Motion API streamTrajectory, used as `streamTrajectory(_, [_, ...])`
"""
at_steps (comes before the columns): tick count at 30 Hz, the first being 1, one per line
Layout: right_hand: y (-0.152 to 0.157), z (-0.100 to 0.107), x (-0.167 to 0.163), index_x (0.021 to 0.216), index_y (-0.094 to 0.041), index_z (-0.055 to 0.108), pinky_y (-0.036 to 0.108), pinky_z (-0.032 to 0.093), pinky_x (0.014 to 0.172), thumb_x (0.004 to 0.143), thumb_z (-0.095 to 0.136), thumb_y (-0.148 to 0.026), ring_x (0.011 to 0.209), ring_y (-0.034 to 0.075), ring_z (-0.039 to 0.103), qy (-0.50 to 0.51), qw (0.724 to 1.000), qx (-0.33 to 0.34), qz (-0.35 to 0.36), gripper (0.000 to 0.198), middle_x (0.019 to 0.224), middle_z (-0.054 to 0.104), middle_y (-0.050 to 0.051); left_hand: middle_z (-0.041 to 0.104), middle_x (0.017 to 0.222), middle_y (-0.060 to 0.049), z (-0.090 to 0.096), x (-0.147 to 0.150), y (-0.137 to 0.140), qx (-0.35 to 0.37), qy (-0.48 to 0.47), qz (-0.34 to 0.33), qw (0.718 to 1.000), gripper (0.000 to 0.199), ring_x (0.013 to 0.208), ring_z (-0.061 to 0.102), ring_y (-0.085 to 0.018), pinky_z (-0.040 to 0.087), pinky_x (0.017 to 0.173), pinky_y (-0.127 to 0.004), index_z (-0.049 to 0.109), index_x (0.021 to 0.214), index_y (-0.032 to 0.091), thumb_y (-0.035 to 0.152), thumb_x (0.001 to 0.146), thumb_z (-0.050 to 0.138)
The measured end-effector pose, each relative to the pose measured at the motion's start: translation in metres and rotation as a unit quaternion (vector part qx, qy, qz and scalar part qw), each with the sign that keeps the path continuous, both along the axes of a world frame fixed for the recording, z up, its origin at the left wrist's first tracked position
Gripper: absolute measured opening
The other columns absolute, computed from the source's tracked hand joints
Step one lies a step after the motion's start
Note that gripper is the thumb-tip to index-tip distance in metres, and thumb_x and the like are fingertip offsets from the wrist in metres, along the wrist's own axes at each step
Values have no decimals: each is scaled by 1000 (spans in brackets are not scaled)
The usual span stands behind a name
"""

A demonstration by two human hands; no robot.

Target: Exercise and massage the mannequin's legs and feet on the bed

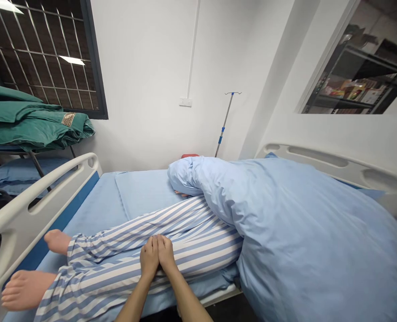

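My left hand and my right hand rest side by side, touching, around knee height on the near leg of a figure lying on the bed. Their fingers are bent and closed over the striped trousers, with the fingertips hidden. Blue and white stripes cover both legs. Two bare feet, the near foot and the far foot, point toward the footboard. A light blue quilt is heaped over the upper body and hides it. A few fingertips of the figure show beneath its edge.
The bed has a pale footboard at left and a headboard at right. Behind it stand an IV pole and a wall socket. Folded green bedding lies on a rack below the barred window. The quilt overhangs the near bedside.
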State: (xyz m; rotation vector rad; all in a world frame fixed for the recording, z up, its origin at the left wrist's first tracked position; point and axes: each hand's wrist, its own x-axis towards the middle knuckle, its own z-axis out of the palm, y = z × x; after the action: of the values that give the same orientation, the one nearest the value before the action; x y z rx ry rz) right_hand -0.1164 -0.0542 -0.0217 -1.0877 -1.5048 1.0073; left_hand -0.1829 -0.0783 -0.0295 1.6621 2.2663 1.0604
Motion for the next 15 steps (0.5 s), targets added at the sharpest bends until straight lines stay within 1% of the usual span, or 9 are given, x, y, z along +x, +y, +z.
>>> streamTrajectory(3, [0,7,9,53,-18,50,23,28,50,86,33,-38,51,12,43,-69,997,37,-6,43,52,53,1,63,76,-6,0,1,-2,-17,27,0,999,30,69,57,-16,37,64,-26,58,81,19,26,88,30])
streamTrajectory(6, [1,22,22,53,-18,53,24,23,50,87,34,-38,49,11,41,-140,986,90,-1,44,50,53,0,64,78,-5,4,4,-3,-24,44,-23,998,29,72,57,-16,34,65,-25,58,80,20,25,88,31])
streamTrajectory(8, [3,32,30,53,-18,54,25,21,50,87,35,-39,48,11,39,-159,981,111,5,45,49,52,-1,64,78,-5,8,5,-4,-34,37,-19,999,30,71,56,-16,33,64,-26,58,80,20,25,89,29])
streamTrajectory(10, [5,37,36,54,-18,53,25,20,50,88,34,-40,48,10,38,-163,979,119,3,45,49,51,-1,63,77,-4,12,7,-5,-45,35,-11,998,30,70,56,-15,31,64,-26,57,80,21,25,89,29])
streamTrajectory(12, [6,33,39,54,-18,53,25,19,50,89,33,-40,48,10,38,-164,980,116,-4,45,49,50,-1,62,77,-4,14,8,-5,-51,36,-11,998,28,70,55,-15,30,63,-25,58,80,21,24,88,31])
streamTrajectory(15, [5,19,43,54,-18,52,26,18,51,88,34,-39,49,10,39,-169,979,112,-12,44,49,50,-1,62,75,-4,14,9,-5,-53,35,-10,998,25,70,54,-15,29,63,-25,58,79,21,22,86,34])
